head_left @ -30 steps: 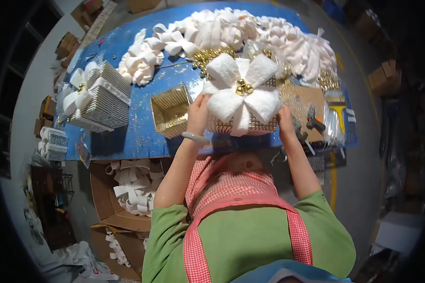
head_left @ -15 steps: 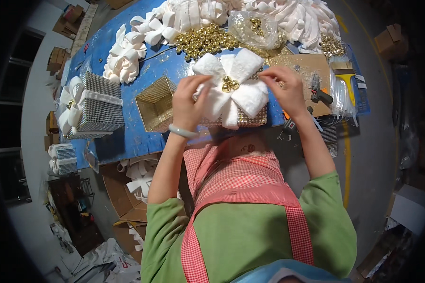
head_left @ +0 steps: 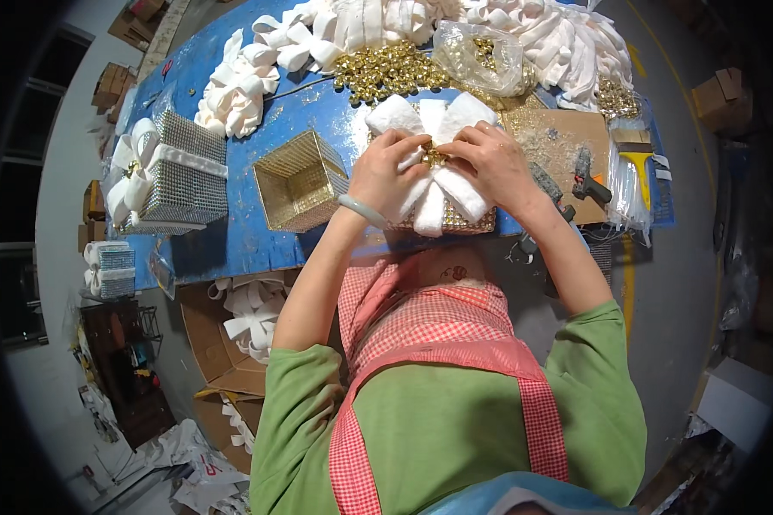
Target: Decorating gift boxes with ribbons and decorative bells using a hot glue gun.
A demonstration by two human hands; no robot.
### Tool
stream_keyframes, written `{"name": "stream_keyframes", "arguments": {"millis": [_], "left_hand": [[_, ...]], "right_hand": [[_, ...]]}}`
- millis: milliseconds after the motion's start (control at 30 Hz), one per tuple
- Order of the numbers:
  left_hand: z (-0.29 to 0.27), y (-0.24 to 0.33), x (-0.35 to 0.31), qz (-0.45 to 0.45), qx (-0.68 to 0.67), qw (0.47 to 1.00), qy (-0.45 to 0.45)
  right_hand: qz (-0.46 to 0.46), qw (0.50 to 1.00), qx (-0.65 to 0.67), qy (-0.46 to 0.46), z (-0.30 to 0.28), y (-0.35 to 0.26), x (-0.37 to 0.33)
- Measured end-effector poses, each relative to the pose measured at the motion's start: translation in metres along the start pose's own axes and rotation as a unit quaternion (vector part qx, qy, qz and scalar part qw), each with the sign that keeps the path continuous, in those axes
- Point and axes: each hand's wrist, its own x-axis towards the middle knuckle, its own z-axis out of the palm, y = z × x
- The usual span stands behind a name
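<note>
A fluffy white bow (head_left: 462, 196) with several loops sits on top of a gold sparkly box (head_left: 481, 225) at the table's near edge. At its centre is a cluster of small gold bells (head_left: 434, 157), partly covered by my fingers. My left hand (head_left: 385, 170) pinches the cluster from the left, fingertips pressed together. From the other side my right hand (head_left: 496, 170) closes its thumb and fingers on the same bells. Left of these hands, an open, hollow gold box (head_left: 270, 193) lies tipped with its opening toward me.
A silver studded box (head_left: 185, 193) with a white bow stands at the left. Behind are a pile of gold bells (head_left: 382, 73), a plastic bag (head_left: 481, 60) and heaped white bows (head_left: 550, 43). Right lie cardboard (head_left: 575, 129), a glue gun (head_left: 591, 187) and a yellow-handled brush (head_left: 637, 163).
Both hands have moved inward from the bow's outer loops to the bells at its centre, and their fingers have closed there. The view has shifted slightly.
</note>
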Motion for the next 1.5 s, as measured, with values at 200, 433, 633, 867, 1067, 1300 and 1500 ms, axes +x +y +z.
{"name": "stream_keyframes", "arguments": {"millis": [200,433,633,867,1067,1300,1500], "left_hand": [[0.002,-0.001,-0.001,-0.019,-0.020,1.000,-0.009],[0.003,-0.004,-0.001,-0.062,-0.055,0.997,0.007],[0.004,-0.005,0.001,-0.060,-0.045,0.997,-0.006],[0.004,-0.005,0.001,-0.024,-0.063,0.998,-0.012],[0.003,-0.005,0.002,-0.029,-0.052,0.998,-0.021],[0.005,-0.009,0.002,-0.004,-0.027,1.000,-0.015],[0.005,-0.008,0.002,-0.027,-0.065,0.997,-0.018]], "right_hand": [[0.021,0.999,-0.003,0.030,0.005,-0.001,-0.014],[0.069,0.993,0.053,0.084,0.010,0.001,-0.017],[0.068,0.994,0.054,0.070,0.009,-0.002,-0.007],[0.032,0.996,0.066,0.047,0.010,-0.004,-0.005],[0.088,0.989,0.113,0.029,0.014,0.000,-0.009],[0.142,0.981,0.130,0.014,0.016,0.005,-0.010],[0.090,0.992,0.083,0.020,0.013,0.004,-0.010]]}}
